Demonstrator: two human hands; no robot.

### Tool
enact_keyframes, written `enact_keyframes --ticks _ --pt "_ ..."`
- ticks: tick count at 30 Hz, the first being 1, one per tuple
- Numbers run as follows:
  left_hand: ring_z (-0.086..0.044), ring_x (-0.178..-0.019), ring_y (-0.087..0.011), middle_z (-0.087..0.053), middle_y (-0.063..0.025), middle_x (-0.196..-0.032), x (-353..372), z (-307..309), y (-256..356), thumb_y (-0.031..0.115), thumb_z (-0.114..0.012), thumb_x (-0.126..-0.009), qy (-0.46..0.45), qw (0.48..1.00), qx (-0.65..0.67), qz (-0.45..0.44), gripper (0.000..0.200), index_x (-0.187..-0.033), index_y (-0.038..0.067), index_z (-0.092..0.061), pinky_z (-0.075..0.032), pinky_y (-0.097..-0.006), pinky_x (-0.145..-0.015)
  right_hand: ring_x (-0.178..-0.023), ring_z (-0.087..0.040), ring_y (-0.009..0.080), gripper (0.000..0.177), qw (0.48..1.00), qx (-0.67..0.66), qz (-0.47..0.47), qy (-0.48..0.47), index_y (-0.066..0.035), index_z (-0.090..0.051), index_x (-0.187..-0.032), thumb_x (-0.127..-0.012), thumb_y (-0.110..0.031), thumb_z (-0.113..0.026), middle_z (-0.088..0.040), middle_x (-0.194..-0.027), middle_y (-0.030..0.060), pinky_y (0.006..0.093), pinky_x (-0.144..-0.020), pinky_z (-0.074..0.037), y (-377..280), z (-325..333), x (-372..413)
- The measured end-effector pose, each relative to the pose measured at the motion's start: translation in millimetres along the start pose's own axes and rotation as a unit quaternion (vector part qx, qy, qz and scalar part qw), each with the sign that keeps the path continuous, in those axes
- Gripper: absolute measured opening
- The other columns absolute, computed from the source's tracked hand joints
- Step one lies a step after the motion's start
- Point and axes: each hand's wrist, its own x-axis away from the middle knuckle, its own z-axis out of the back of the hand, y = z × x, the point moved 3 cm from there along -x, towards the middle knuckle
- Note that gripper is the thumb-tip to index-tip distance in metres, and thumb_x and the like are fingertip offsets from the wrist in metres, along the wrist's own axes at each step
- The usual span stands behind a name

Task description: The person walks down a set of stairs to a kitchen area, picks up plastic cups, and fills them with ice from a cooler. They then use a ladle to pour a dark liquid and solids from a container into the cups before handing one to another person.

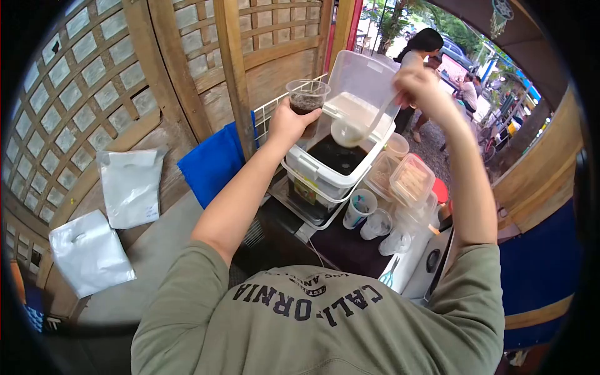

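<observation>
My left hand point(291, 125) is wrapped around a clear plastic cup point(307, 99) partly filled with dark brown liquid, held at the left rim of a white plastic tub point(322, 173). My right hand point(414, 86), raised above the tub's right side, grips the handle of a white ladle point(351, 132). The ladle's bowl hangs over the dark liquid point(337, 156) inside the tub. Behind, the tub's translucent lid point(357, 78) stands tilted up.
Right of the tub are a printed cup point(360, 207), clear containers point(412, 178) and blue scissors point(389, 275). A blue cloth point(215, 162) hangs at left, near white plastic bags point(130, 190). A wooden post point(234, 69) rises beside the tub. Several people point(425, 47) are outside.
</observation>
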Motion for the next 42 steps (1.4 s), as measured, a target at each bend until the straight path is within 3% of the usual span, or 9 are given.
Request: enact_keyframes --ticks 5,8,12,15,17,19,25,37,42 --pt "-0.064 -0.093 -0.0296 -0.065 -0.0198 -0.101 2 8 6 0.041 -0.081 -0.062 0.007 1.0 -0.013 -0.012 0.064 -0.103 -0.003 -0.059 -0.05 -0.0359 -0.082 -0.064 -0.065 0.0248 0.024 0.976 0.1 -0.094 -0.172 0.002 -0.066 -0.085 -0.081 -0.019 -0.054 -0.066 -0.072 0.018 0.0371 -0.066 -0.051 50 -120 1" --pt "-0.065 -0.092 -0.0268 -0.066 -0.0192 -0.099 0 8 1 0.038 -0.081 -0.064 0.007 1.0 -0.01 -0.017 0.063 -0.104 -0.005 -0.058 -0.05 -0.0344 -0.082 -0.075 -0.062 0.0391 0.024 0.962 0.19 -0.004 -0.196 -0.002 -0.067 -0.084 -0.078 -0.022 -0.056 -0.064 -0.078 0.0225 0.0436 -0.073 -0.05 56 -155 9" --pt "-0.064 -0.093 -0.0304 -0.066 -0.0211 -0.098 2 8 2 0.042 -0.081 -0.062 0.013 0.999 -0.011 -0.027 0.065 -0.101 -0.005 -0.058 -0.049 -0.0366 -0.082 -0.074 -0.063 0.0381 0.023 0.95 0.211 0.071 -0.219 -0.001 -0.066 -0.081 -0.078 -0.021 -0.055 -0.064 -0.078 0.0226 0.0449 -0.074 -0.049 68 -190 13" --pt "-0.064 -0.093 -0.0328 -0.065 -0.022 -0.097 2 7 2 0.043 -0.08 -0.061 0.009 0.999 -0.015 -0.036 0.067 -0.101 -0.005 -0.058 -0.049 -0.0379 -0.081 -0.071 -0.063 0.037 0.022 0.963 0.145 0.041 -0.223 -0.001 -0.066 -0.082 -0.078 -0.021 -0.056 -0.064 -0.075 0.022 0.0431 -0.07 -0.05 74 -198 15" --pt "-0.063 -0.093 -0.0329 -0.065 -0.0218 -0.097 4 7 2 0.043 -0.08 -0.061 0.008 0.999 -0.013 -0.041 0.067 -0.101 -0.005 -0.058 -0.049 -0.0379 -0.081 -0.066 -0.064 0.032 0.021 0.98 0.061 -0.035 -0.185 0.0 -0.065 -0.083 -0.08 -0.019 -0.056 -0.064 -0.071 0.0192 0.0402 -0.067 -0.05 86 -190 12" --pt "-0.062 -0.096 -0.0322 -0.064 -0.022 -0.101 2 6 -2 0.044 -0.08 -0.061 0.008 0.999 -0.026 -0.032 0.068 -0.104 -0.005 -0.058 -0.048 -0.0377 -0.084 -0.06 -0.063 0.0145 0.021 0.984 -0.039 -0.092 -0.144 0.004 -0.062 -0.089 -0.085 -0.014 -0.05 -0.065 -0.069 0.0085 0.0264 -0.056 -0.05 116 -182 3" --pt "-0.062 -0.098 -0.0312 -0.064 -0.0209 -0.104 3 4 -7 0.042 -0.081 -0.062 -0.002 1.0 -0.008 -0.025 0.067 -0.107 -0.003 -0.058 -0.048 -0.0377 -0.086 -0.056 -0.063 0.0147 0.023 0.964 -0.211 -0.158 -0.039 0.002 -0.062 -0.086 -0.088 -0.018 -0.051 -0.065 -0.067 0.0106 0.0233 -0.053 -0.048 116 -107 4" --pt "-0.065 -0.093 -0.0267 -0.067 -0.0187 -0.099 1 7 -10 0.041 -0.081 -0.064 0.008 1.0 -0.013 -0.02 0.064 -0.103 -0.004 -0.059 -0.049 -0.0342 -0.082 -0.061 -0.063 0.0142 0.029 0.98 -0.147 -0.126 0.037 -0.001 -0.06 -0.089 -0.088 -0.029 -0.053 -0.067 -0.075 0.0154 0.0234 -0.058 -0.048 27 8 -17" --pt "-0.065 -0.091 -0.0266 -0.067 -0.0186 -0.098 0 6 -8 0.039 -0.082 -0.063 -0.012 0.999 0.023 -0.028 0.064 -0.104 -0.005 -0.058 -0.05 -0.0336 -0.081 -0.064 -0.061 0.0112 0.027 0.982 -0.149 -0.094 0.072 -0.005 -0.06 -0.089 -0.088 -0.032 -0.058 -0.065 -0.074 0.0091 0.0218 -0.059 -0.047 9 39 -29"
